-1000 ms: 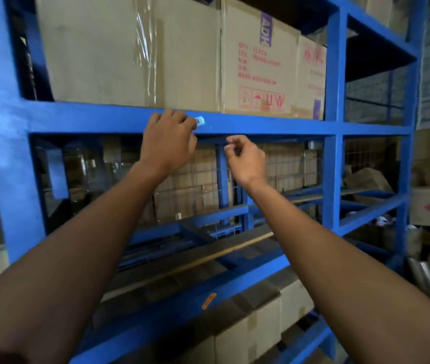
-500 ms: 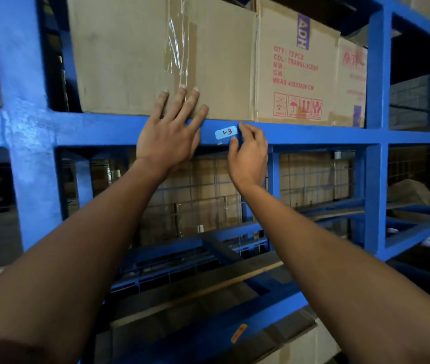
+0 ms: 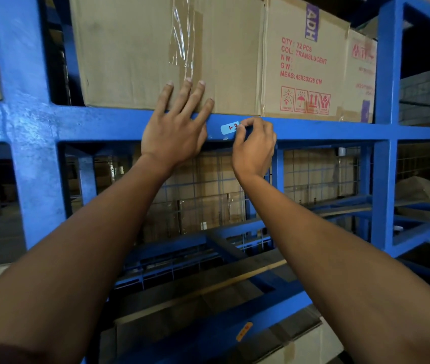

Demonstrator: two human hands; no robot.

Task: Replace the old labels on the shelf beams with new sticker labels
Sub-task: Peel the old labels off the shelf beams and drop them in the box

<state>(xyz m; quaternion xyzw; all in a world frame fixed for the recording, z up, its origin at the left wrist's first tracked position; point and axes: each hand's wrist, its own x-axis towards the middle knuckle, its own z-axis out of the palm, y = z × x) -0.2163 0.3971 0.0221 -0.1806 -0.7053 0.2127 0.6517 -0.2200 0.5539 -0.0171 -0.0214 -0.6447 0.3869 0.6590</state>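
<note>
A pale blue sticker label [image 3: 229,128] with red handwriting sits on the front of the blue shelf beam [image 3: 98,124]. My right hand [image 3: 254,147] is curled, its thumb and forefinger pinching the label's right end against the beam. My left hand [image 3: 175,127] lies flat just left of the label, fingers spread, palm on the beam and fingertips on the cardboard box above. An orange label [image 3: 244,331] is stuck on the lower beam [image 3: 208,334].
Large cardboard boxes [image 3: 135,48] fill the shelf above the beam, one printed in red [image 3: 304,64]. Blue uprights stand at left [image 3: 22,127] and right [image 3: 387,127]. Wire mesh [image 3: 208,185] and more boxes lie behind the lower bay.
My left hand opened flat onto the beam and box, uncovering the label. My right hand rose to the label and its fingers curled onto its right end. The camera moved closer.
</note>
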